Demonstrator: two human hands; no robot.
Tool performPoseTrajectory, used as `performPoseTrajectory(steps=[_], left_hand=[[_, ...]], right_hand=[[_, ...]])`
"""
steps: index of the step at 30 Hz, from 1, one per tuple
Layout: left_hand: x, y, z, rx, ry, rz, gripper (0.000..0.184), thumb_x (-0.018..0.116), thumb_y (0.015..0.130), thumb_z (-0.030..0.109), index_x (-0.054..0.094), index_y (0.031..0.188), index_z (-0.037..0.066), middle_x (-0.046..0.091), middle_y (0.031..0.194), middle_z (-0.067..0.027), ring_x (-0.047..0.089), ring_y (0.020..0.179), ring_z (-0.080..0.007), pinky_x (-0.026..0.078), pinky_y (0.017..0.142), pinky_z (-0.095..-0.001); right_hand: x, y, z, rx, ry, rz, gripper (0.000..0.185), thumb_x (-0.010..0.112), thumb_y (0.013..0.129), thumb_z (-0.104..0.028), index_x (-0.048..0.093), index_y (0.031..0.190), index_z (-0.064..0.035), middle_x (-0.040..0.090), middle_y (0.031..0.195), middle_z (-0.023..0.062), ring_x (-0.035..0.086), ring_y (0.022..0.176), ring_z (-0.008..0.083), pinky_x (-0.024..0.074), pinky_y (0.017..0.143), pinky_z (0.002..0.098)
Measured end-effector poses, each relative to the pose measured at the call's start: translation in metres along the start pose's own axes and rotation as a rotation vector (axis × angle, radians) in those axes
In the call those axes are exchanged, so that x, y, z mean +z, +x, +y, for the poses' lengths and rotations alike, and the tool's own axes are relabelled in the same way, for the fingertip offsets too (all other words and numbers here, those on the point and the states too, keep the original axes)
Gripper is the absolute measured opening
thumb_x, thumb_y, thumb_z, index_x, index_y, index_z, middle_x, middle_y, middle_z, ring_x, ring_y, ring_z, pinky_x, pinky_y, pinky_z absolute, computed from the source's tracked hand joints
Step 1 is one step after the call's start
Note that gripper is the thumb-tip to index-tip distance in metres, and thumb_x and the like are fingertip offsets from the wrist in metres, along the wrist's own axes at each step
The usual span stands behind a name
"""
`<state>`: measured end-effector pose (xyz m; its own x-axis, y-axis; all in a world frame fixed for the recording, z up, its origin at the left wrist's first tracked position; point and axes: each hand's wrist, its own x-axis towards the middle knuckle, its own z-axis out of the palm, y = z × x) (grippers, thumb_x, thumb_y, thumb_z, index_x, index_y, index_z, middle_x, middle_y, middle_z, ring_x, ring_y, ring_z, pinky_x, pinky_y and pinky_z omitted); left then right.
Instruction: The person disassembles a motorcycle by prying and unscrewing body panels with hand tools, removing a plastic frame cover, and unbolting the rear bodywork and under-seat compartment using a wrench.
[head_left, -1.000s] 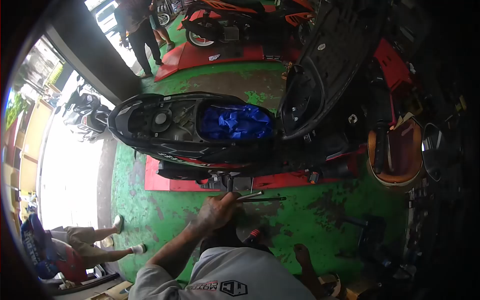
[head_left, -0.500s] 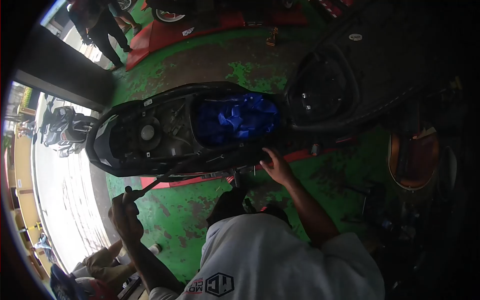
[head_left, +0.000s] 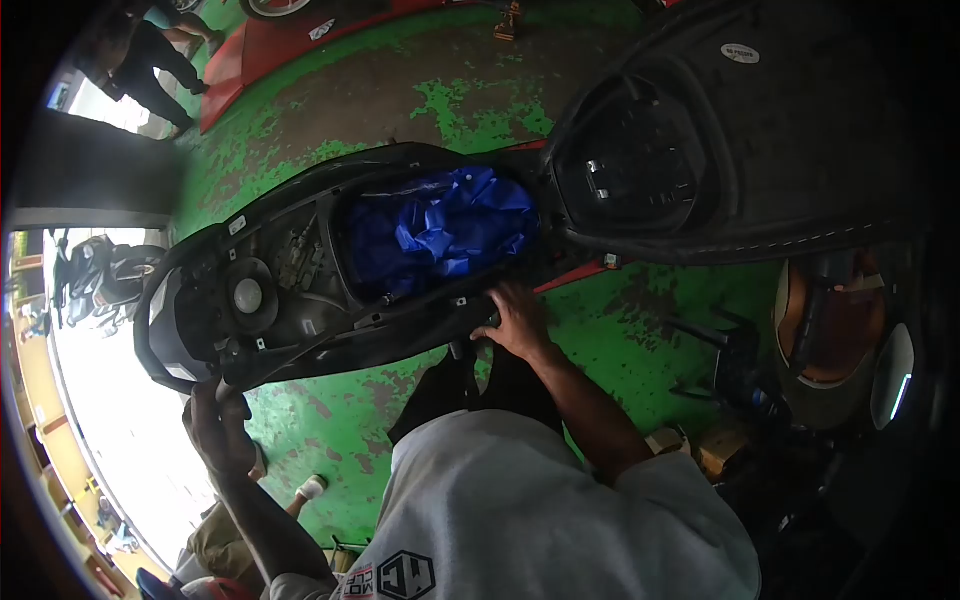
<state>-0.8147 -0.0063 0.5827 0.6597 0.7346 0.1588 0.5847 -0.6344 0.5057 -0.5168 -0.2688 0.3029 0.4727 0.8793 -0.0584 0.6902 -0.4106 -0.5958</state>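
Note:
A scooter body (head_left: 160, 360) lies across the view with its seat (head_left: 800, 150) tipped open to the right. Blue crumpled cloth or plastic (head_left: 440, 230) fills the underseat compartment. Left of that compartment is a round pale cap (head_left: 248, 296). At the scooter's rear left corner, my left hand (head_left: 217, 428) is closed round a long dark narrow piece (head_left: 235, 372), whose exact kind I cannot make out; it runs along the scooter's near side. My right hand (head_left: 520, 322) touches the near side panel below the compartment, fingers stretched over its edge and thumb apart.
Worn green floor (head_left: 345, 410) surrounds the scooter. A round brown-edged object (head_left: 830, 330) and a dark stand (head_left: 740, 370) are at the right. Another person's legs (head_left: 150, 75) show at upper left, and another person sits low at lower left. A parked motorcycle (head_left: 100, 275) stands outside.
My left hand and the dark narrow piece have come up closer to the scooter's rear corner. My right hand has come onto the panel edge. The whole view has shifted and become brighter.

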Motion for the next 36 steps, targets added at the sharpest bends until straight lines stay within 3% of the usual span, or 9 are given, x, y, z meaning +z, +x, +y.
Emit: performPoseTrajectory(steps=[3, 6, 11, 13, 14, 18, 25, 32, 36], left_hand=[[0.005, -0.002, 0.030, -0.119, -0.037, 0.058, 0.027, 0.052, 0.098, 0.027, 0.063, 0.104, 0.003, 0.055, 0.059, -0.0068, 0.055, 0.053, -0.0191, 0.040, 0.054, -0.0341], [-0.002, -0.012, 0.030, -0.051, 0.060, -0.035, 0.031, 0.049, 0.100, 0.028, 0.064, 0.106, 0.001, 0.057, 0.060, -0.0084, 0.056, 0.054, -0.0211, 0.042, 0.055, -0.0364], [0.004, -0.008, 0.054, 0.056, 0.254, -0.125, 0.026, 0.050, 0.098, 0.021, 0.066, 0.103, 0.001, 0.069, 0.083, -0.0136, 0.062, 0.062, -0.0269, 0.046, 0.061, -0.0378], [0.002, -0.004, 0.051, 0.193, 0.368, -0.037, 0.047, 0.046, 0.102, 0.046, 0.062, 0.106, 0.002, 0.054, 0.061, -0.0053, 0.051, 0.054, -0.0168, 0.037, 0.052, -0.0326], [-0.009, -0.008, 0.058, 0.012, 0.305, -0.108, 0.045, 0.047, 0.103, 0.044, 0.062, 0.105, 0.001, 0.063, 0.069, -0.0074, 0.049, 0.058, -0.0137, 0.038, 0.055, -0.0302], [-0.033, -0.009, 0.067, -0.081, 0.269, -0.020, 0.046, 0.048, 0.102, 0.042, 0.062, 0.101, -0.002, 0.073, 0.090, -0.0128, 0.049, 0.060, -0.0110, 0.038, 0.056, -0.0281], [-0.034, 0.008, 0.097, -0.111, 0.283, -0.106, 0.047, 0.047, 0.100, 0.041, 0.066, 0.096, -0.001, 0.072, 0.090, -0.0126, 0.066, 0.077, -0.0273, 0.049, 0.071, -0.0389], [-0.052, 0.025, 0.093, -0.215, 0.334, -0.154, 0.038, 0.052, 0.100, 0.034, 0.066, 0.102, -0.001, 0.071, 0.094, -0.0123, 0.065, 0.079, -0.0226, 0.049, 0.072, -0.0345], [-0.068, 0.022, 0.087, -0.209, 0.362, -0.186, 0.037, 0.053, 0.099, 0.032, 0.065, 0.106, -0.002, 0.070, 0.091, -0.0138, 0.065, 0.080, -0.0231, 0.049, 0.072, -0.0341]], right_hand=[[-0.002, -0.003, 0.000, -0.080, 0.029, 0.094, 0.079, 0.088, 0.062, -0.050, 0.057, 0.120, -0.0057, 0.057, 0.118, 0.0128, 0.054, 0.113, 0.0337, 0.0433, 0.098, 0.0474], [-0.001, 0.009, 0.008, -0.090, 0.048, 0.000, 0.078, 0.087, 0.064, -0.052, 0.056, 0.120, -0.0057, 0.057, 0.118, 0.0127, 0.054, 0.114, 0.0340, 0.0432, 0.097, 0.0479], [-0.012, 0.015, 0.013, -0.150, 0.176, -0.051, 0.073, 0.078, 0.074, -0.060, 0.060, 0.119, -0.0052, 0.058, 0.114, 0.0128, 0.054, 0.112, 0.0335, 0.0422, 0.098, 0.0482], [-0.020, 0.025, 0.011, -0.212, 0.178, -0.059, 0.072, 0.076, 0.076, -0.060, 0.061, 0.121, -0.0054, 0.059, 0.114, 0.0128, 0.054, 0.111, 0.0336, 0.0418, 0.099, 0.0484], [-0.022, 0.029, 0.011, -0.270, 0.164, -0.057, 0.071, 0.073, 0.079, -0.061, 0.061, 0.123, -0.0057, 0.060, 0.113, 0.0127, 0.054, 0.110, 0.0336, 0.0415, 0.099, 0.0486], [-0.021, 0.029, 0.016, -0.291, 0.187, -0.124, 0.069, 0.073, 0.081, -0.057, 0.061, 0.126, -0.0069, 0.061, 0.114, 0.0127, 0.055, 0.111, 0.0342, 0.0404, 0.101, 0.0491], [-0.028, 0.025, 0.001, -0.223, 0.336, -0.144, 0.053, 0.072, 0.086, -0.042, 0.062, 0.119, -0.0016, 0.061, 0.117, 0.0150, 0.053, 0.112, 0.0354, 0.0379, 0.103, 0.0475], [-0.036, 0.026, -0.003, -0.187, 0.325, -0.182, 0.048, 0.069, 0.089, -0.041, 0.062, 0.115, -0.0013, 0.062, 0.110, 0.0159, 0.055, 0.106, 0.0350, 0.0403, 0.097, 0.0467], [-0.043, 0.029, -0.007, -0.147, 0.323, -0.258, 0.046, 0.070, 0.088, -0.039, 0.064, 0.115, -0.0018, 0.063, 0.113, 0.0146, 0.056, 0.110, 0.0353, 0.0401, 0.102, 0.0473]])
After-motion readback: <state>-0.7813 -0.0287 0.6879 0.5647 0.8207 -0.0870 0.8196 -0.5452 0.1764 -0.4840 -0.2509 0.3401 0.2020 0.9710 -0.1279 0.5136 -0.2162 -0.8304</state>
